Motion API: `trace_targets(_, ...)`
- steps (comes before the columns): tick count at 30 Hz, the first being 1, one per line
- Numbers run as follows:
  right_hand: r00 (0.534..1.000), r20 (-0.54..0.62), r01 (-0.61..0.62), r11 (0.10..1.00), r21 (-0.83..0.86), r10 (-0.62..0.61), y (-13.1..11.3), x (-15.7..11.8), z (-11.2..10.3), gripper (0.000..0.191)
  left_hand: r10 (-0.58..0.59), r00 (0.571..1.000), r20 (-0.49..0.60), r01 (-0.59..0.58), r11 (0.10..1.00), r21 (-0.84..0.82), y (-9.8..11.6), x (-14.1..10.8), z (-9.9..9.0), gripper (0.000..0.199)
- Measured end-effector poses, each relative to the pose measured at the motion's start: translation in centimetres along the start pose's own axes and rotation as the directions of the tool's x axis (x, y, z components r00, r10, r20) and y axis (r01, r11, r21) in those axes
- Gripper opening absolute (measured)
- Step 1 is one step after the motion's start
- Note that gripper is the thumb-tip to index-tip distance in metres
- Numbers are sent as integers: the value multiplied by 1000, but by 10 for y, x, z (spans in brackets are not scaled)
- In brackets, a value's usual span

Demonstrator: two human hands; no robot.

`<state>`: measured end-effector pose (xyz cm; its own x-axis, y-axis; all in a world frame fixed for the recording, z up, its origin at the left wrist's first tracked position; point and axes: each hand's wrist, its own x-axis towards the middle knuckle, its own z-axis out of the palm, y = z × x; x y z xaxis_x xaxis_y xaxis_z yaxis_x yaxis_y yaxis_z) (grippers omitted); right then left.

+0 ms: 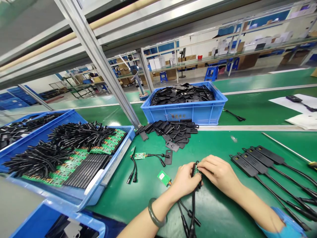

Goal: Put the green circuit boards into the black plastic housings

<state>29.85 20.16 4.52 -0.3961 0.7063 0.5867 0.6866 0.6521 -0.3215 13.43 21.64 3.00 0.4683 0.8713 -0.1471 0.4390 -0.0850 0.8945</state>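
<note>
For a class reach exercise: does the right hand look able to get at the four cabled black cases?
Probably yes: nothing visible stands between the right hand and the black cases, though it is busy at the held circuit board.

We curl our left hand (pixel 184 180) in a grip and hold our right hand (pixel 219 170) just beside it, fingers (pixel 207 164) bent.

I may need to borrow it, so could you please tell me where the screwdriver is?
In the head view, the screwdriver lies on the bench at the far right, just beyond the four black cases.
</note>
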Motion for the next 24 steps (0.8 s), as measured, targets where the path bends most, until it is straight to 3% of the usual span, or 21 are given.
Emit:
trace_targets(11, 981, 190, 45, 994, -103, -25, -2, 4, -3, 29, 60, 998, -22, -59, 997, 45, 6, -1, -1, 12)
trace_targets(14, 969, 244, -26, 998, -62, 40, 0, 5, -7, 26, -11, 1000, 12, 12, 997, -76, 7, 1, -3, 11)
trace_targets(17, 905, 309, -253, 954, -163, 293, 26, 9, -20, 21, -131, 990, 46, 139, 938, -317, 7, 3, -2, 15)
trace_targets(19, 837, 259, -382, 854, -354, 482, 56, 12, -34, 20, -158, 986, 62, 169, 878, -448, 8, 4, -2, 24)
trace_targets(24, 723, 117, -512, 642, -570, 681, 127, 19, -65, 19, -120, 985, 122, 170, 761, -626, 14, 0, -2, 53)
